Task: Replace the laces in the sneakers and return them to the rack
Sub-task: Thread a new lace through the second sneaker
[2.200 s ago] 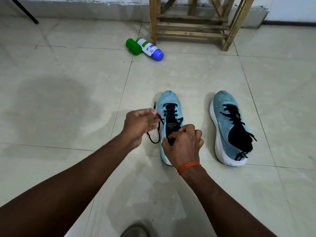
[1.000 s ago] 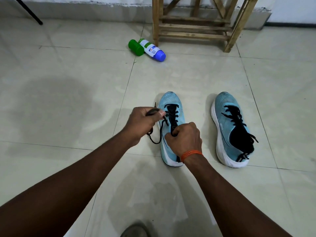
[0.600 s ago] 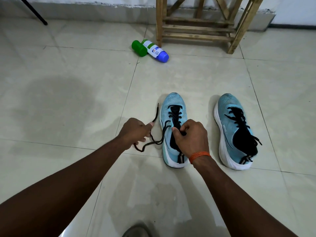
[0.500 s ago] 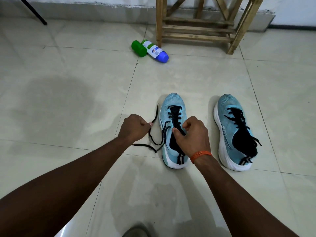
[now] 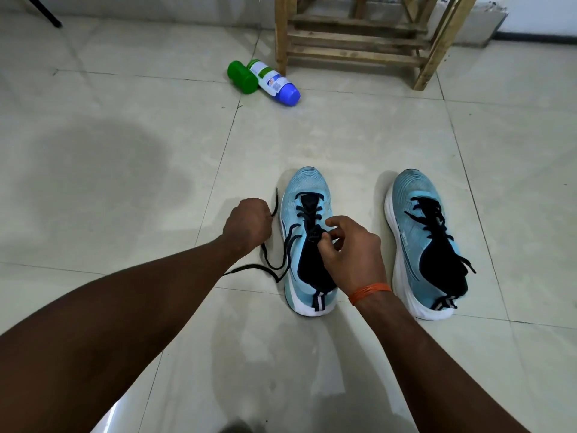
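- Floor (image 5: 125, 182): pale glossy tiles fill the frame, thin dark grout lines, a large dull patch at mid left.
- Rack (image 5: 352, 48): bare wooden slats and legs, top centre to upper right, standing on the floor against the wall. No shoes on the slats in view.
- Forearms: both bare, coming in from the lower corners and meeting at frame centre.
- Centre sneaker (image 5: 307, 189): light blue knit, white sole, dark tongue. Upright on the floor just right of centre, toe towards the rack, well short of it. Black lacing crosses the upper eyelets only.
- Second sneaker (image 5: 412, 189): same make, at right, apart from the first and parallel to it. Laced, with its black lace ends loose over the collar.
- Right hand (image 5: 349, 251): over the centre sneaker's tongue, thumb and forefinger pinching the lace at the mid eyelets, other fingers loosely curled.
- Left hand (image 5: 248, 225): just left of the centre sneaker, curled into a fist round the lace; one tip pokes up beyond the knuckles.
- White bottle (image 5: 273, 81): blue cap, on its side at upper centre, by the rack's left leg.
- Green bottle (image 5: 242, 77): on its side, touching the white one on its left.
- Lace (image 5: 249, 267): black. The slack loops on the floor below the left hand and runs back to the sneaker's side.
- Orange thread (image 5: 370, 292): tied round the right wrist.
- Dark rod (image 5: 43, 14): slanting in at the upper left corner, its foot on the floor.
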